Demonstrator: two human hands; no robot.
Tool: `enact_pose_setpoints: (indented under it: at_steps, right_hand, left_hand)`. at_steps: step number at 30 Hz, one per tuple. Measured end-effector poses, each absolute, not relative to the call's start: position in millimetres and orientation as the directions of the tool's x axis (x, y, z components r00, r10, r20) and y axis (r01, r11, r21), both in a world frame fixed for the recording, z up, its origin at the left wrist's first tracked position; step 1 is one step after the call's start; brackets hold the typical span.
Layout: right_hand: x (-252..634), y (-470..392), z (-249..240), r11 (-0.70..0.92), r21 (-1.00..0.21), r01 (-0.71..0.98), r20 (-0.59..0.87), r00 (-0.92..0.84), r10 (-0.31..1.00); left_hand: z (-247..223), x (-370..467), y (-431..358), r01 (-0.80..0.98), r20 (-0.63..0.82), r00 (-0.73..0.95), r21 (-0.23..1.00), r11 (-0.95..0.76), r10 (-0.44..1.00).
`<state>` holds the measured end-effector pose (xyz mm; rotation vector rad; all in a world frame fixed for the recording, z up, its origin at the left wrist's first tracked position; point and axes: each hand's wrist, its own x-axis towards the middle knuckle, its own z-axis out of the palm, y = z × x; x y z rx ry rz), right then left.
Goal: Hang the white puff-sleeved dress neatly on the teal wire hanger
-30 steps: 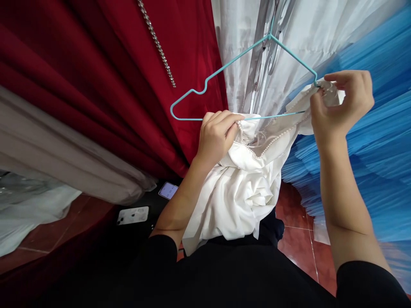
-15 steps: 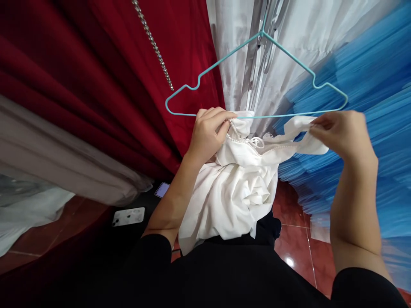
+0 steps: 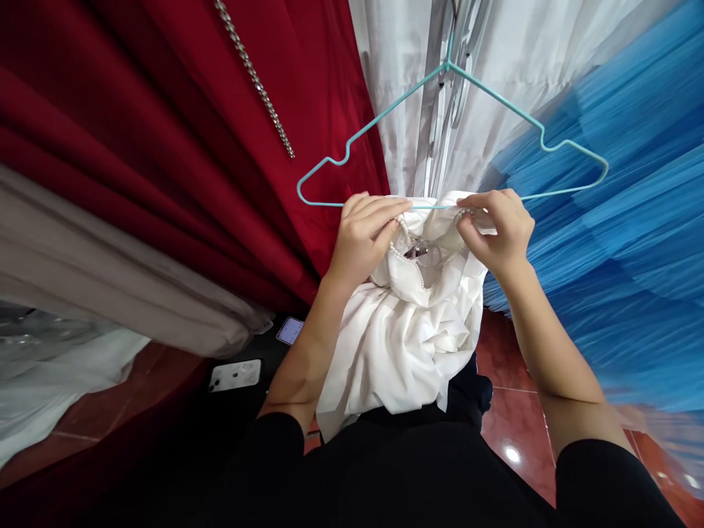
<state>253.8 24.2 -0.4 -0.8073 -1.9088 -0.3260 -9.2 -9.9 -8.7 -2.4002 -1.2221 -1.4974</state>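
A white dress (image 3: pixel 385 345) with pearl trim along its neckline hangs gathered in front of me, its top edge up at the lower bar of a light-blue wire hanger (image 3: pixel 394 103). My left hand (image 3: pixel 366 235) is closed on the dress's top edge and the bar, left of the middle. Right of the middle, my right hand (image 3: pixel 498 227) pinches the dress's other side against the same bar. Between the hands the neckline sags open, and the inside of the dress shows. The undersides of both grips are partly hidden by fabric.
Red fabric (image 3: pixel 308 95) with a rhinestone strip (image 3: pixel 256 77) hangs at the left, blue tulle (image 3: pixel 616 242) at the right. Behind the hanger are white cloth (image 3: pixel 511 73) and metal poles (image 3: pixel 434 132). Two phones, one white (image 3: pixel 235 375), one with a lit screen (image 3: pixel 289 331), lie low left.
My right hand has moved left, bringing the stretched-out side of the dress in to the hanger's bar beside my left hand. The left hand keeps its grip.
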Motion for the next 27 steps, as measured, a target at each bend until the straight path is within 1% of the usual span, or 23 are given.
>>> enact_pose_setpoints:
  at_steps: [2, 4, 5, 7, 9, 10, 12, 14, 16, 19, 20, 22, 25, 27]
  right_hand:
    - [253.5, 23.9, -4.0, 0.755, -0.116, 0.646, 0.895, -0.262, 0.362]
    - [253.4, 23.1, -3.1, 0.765, -0.154, 0.626, 0.893, -0.244, 0.379]
    - [253.5, 23.0, -2.2, 0.768, -0.178, 0.615, 0.889, -0.235, 0.393]
    - [254.1, 23.3, -1.1, 0.773, -0.208, 0.599, 0.882, -0.227, 0.413]
    - [255.4, 23.7, -1.3, 0.765, -0.214, 0.608, 0.876, -0.227, 0.425]
    - [256.2, 23.8, -1.6, 0.754, -0.214, 0.621, 0.873, -0.226, 0.433]
    - [257.7, 23.5, -2.1, 0.735, -0.218, 0.642, 0.865, -0.221, 0.450]
    - [258.5, 22.6, -1.9, 0.732, -0.218, 0.646, 0.866, -0.217, 0.450]
    - [258.1, 20.8, -1.1, 0.737, -0.209, 0.643, 0.875, -0.213, 0.434]
    - [255.9, 17.2, 0.4, 0.737, -0.205, 0.644, 0.887, -0.196, 0.418]
    - [255.1, 16.0, 0.8, 0.737, -0.209, 0.643, 0.888, -0.191, 0.418]
    - [254.2, 14.5, 1.2, 0.736, -0.211, 0.643, 0.888, -0.189, 0.420]
    - [254.9, 14.6, 0.5, 0.749, -0.191, 0.635, 0.890, -0.209, 0.405]
    - [256.0, 16.0, -0.9, 0.769, -0.162, 0.619, 0.900, -0.227, 0.373]
  left_hand:
    - [-16.6, -15.0, -12.7, 0.647, 0.837, 0.148, 0.322, -0.691, 0.527]
    - [-27.7, -21.7, -18.1, 0.647, 0.899, -0.010, 0.340, -0.682, 0.438]
    - [-34.1, -25.4, -21.1, 0.634, 0.906, -0.088, 0.372, -0.678, 0.415]
    - [-46.5, -33.6, -25.5, 0.569, 0.868, -0.225, 0.485, -0.664, 0.442]
    - [-55.2, -43.0, -25.0, 0.496, 0.786, -0.352, 0.617, -0.611, 0.508]
    - [-57.0, -48.3, -22.4, 0.469, 0.746, -0.419, 0.666, -0.579, 0.518]
    - [-54.4, -60.2, -12.7, 0.454, 0.700, -0.538, 0.710, -0.539, 0.469]
    - [-43.3, -73.7, 1.4, 0.464, 0.707, -0.588, 0.692, -0.553, 0.392]
    - [-25.5, -87.7, 16.9, 0.476, 0.737, -0.600, 0.641, -0.602, 0.310]
    - [6.7, -104.8, 37.5, 0.513, 0.789, -0.554, 0.574, -0.638, 0.265]
    - [17.1, -108.0, 42.8, 0.529, 0.803, -0.521, 0.569, -0.630, 0.288]
    - [35.3, -108.2, 50.5, 0.548, 0.815, -0.418, 0.578, -0.605, 0.400]
    - [54.3, -91.3, 53.5, 0.556, 0.789, -0.279, 0.598, -0.578, 0.548]
    - [61.4, -71.7, 48.8, 0.551, 0.775, -0.226, 0.601, -0.579, 0.590]
